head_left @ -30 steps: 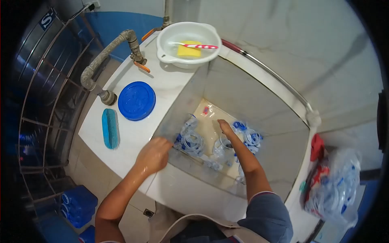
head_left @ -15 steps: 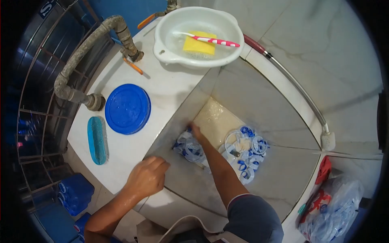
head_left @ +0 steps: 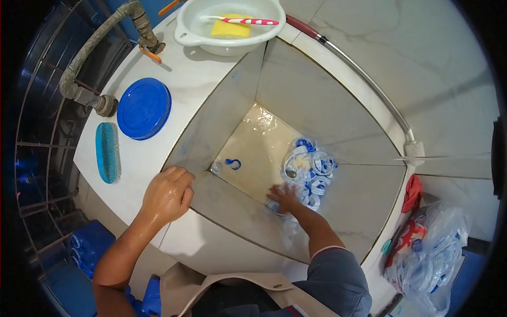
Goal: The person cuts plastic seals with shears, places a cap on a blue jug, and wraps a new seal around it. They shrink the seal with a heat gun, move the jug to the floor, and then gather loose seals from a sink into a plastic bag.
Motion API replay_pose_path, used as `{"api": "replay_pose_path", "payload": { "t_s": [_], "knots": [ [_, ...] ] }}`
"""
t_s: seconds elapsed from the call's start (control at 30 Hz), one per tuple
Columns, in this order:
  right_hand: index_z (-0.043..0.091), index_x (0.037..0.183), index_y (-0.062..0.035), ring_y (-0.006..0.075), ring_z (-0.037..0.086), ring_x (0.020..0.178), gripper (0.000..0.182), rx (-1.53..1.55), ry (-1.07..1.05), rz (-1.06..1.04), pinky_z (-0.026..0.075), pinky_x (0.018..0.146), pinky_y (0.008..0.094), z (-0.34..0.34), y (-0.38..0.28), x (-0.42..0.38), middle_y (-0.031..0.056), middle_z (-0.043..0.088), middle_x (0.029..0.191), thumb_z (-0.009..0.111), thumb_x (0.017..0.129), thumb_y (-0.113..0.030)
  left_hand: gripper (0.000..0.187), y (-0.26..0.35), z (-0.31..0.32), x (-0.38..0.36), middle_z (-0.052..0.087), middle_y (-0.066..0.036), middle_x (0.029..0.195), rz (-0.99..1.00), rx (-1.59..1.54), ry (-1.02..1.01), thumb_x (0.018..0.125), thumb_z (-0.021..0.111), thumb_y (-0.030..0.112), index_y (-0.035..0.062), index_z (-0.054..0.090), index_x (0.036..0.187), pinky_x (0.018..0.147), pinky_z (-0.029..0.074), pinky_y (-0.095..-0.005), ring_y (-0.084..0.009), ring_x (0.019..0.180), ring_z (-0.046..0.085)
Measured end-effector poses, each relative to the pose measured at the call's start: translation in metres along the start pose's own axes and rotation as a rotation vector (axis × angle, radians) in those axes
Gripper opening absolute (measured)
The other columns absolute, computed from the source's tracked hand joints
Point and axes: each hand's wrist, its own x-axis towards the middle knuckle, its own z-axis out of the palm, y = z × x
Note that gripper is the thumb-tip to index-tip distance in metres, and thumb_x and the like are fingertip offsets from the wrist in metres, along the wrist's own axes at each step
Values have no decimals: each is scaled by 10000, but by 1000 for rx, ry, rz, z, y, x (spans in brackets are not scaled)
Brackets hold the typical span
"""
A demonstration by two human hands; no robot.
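Note:
My right hand is down inside a deep tiled basin, fingers spread, touching the near end of a wet heap of blue and clear plastic rings. What lies beneath the palm is hidden. One blue ring lies apart on the basin floor, and a clear piece sits in the left corner. My left hand, wet and curled into a loose fist, rests at the basin's left rim; nothing shows in it.
On the white ledge are a blue round lid, a turquoise brush and a white tub with a yellow sponge and toothbrush. A pipe rises at left. A plastic bag of rings stands at right.
My right hand has swept from the basin's left side to the right, and the rings there have joined the heap. My left hand stays at the rim. The view has shifted.

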Motion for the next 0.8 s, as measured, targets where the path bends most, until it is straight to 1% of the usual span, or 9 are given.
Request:
{"api": "replay_pose_path", "payload": {
  "t_s": [0.17, 0.23, 0.3, 0.33, 0.43, 0.57, 0.63, 0.73, 0.8],
  "knots": [
    [257, 1397, -383, 456, 123, 1340, 832, 94, -96, 71, 86, 968, 731, -5, 15, -43, 55, 242, 1476, 639, 670, -522, 94, 2, 3, -3, 564, -120, 721, 11, 21, 33, 678, 550, 12, 3, 582, 766, 612, 458, -390, -294, 697, 551],
    [431, 1323, -214, 418, 347, 1253, 703, 137, -161, 74, 262, 976, 634, -60, -6, -26, 167, 450, 1321, 620, 691, -458, 95, 2, 1, -5, 567, -123, 732, -19, 8, 18, 696, 535, 13, 2, 579, 779, 617, 455, -393, -302, 702, 551],
    [556, 1145, -69, 372, 510, 1063, 532, 172, 17, -21, 405, 883, 498, -90, -19, 22, 226, 562, 1100, 589, 712, -378, 97, 2, 3, -4, 570, -126, 742, -35, -11, 5, 713, 520, 14, 2, 576, 792, 622, 453, -396, -309, 708, 551],
    [572, 1056, -25, 356, 540, 932, 436, 220, 310, -195, 443, 783, 451, -104, -26, 42, 229, 559, 996, 570, 715, -297, 91, 1, 4, -4, 566, -120, 727, -20, -4, 29, 701, 535, 16, 6, 580, 779, 610, 455, -388, -299, 697, 550],
    [584, 1110, -105, 372, 463, 1125, 399, 269, 628, -523, 390, 932, 459, -141, -69, 122, 153, 510, 1192, 563, 732, -232, 89, 1, 0, -4, 564, -115, 715, -19, 15, 26, 688, 550, 20, 9, 585, 769, 598, 456, -381, -290, 682, 547],
    [549, 1193, -205, 353, 339, 1257, 426, -55, 617, -536, 319, 993, 540, -130, -95, 159, 80, 401, 1342, 560, 772, -276, 128, 0, -3, -4, 564, -122, 723, -21, 30, -31, 675, 527, 3, 1, 576, 794, 600, 448, -385, -304, 680, 546],
    [535, 1179, -243, 344, 258, 1304, 414, -54, 560, -313, 273, 972, 635, -91, -74, 145, 42, 344, 1392, 578, 773, -316, 104, -4, -2, -4, 566, -122, 725, -7, 19, -16, 682, 542, 13, 3, 577, 778, 601, 452, -387, -298, 680, 547],
    [526, 1218, -238, 357, 252, 1314, 442, 38, 331, -255, 216, 981, 666, -1, -10, 74, 45, 369, 1383, 555, 792, -353, 75, 0, 1, 0, 567, -123, 726, -17, -2, -9, 691, 558, 26, 6, 578, 760, 603, 456, -389, -293, 683, 549],
    [604, 1120, -221, 375, 264, 1302, 362, 43, 143, -137, 231, 967, 681, 21, 13, 1, 72, 404, 1353, 553, 775, -319, 69, 3, 0, 2, 566, -123, 725, -48, -1, -9, 693, 561, 27, 7, 577, 757, 605, 456, -389, -294, 685, 550]
  ]
}}
